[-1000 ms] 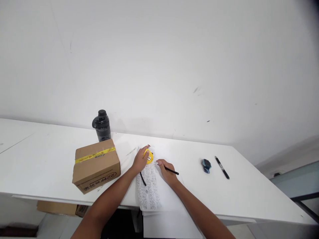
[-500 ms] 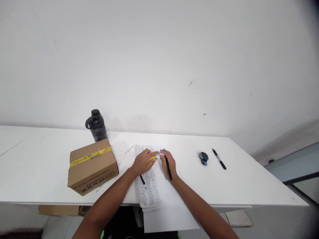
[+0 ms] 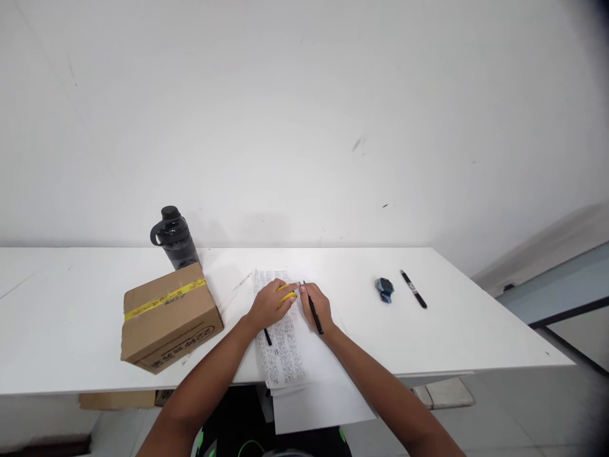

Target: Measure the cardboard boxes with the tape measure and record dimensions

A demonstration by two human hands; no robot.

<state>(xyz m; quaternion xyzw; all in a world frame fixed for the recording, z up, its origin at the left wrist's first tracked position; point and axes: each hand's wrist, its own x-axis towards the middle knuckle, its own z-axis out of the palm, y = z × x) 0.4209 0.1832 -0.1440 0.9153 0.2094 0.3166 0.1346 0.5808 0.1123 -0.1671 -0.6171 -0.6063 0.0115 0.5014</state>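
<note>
My left hand (image 3: 271, 303) lies over the printed paper (image 3: 285, 362), its fingers closed around a small yellow object (image 3: 287, 296) whose kind I cannot make out. A black stick-like piece (image 3: 268, 337) pokes out below this hand, over the print. In my right hand (image 3: 318, 304) is a black pen (image 3: 314, 317), slanting back across the hand towards the wrist. The fingertips of both hands almost meet above the sheets, and the small gap between them is too fine to read. Blank white paper (image 3: 323, 406) extends beneath the right forearm and over the table's front edge.
To the left stand a taped cardboard box (image 3: 166, 317) and, behind it, a dark bottle (image 3: 176, 238). A blue wristwatch (image 3: 384, 289) and another black pen (image 3: 413, 289) lie to the right on the white table (image 3: 451, 330). A wall rises behind.
The right hand's fingers have drawn in closer to the left fingertips, the pen still in its grip. My left hand keeps the yellow object. The whole view has shifted slightly.
</note>
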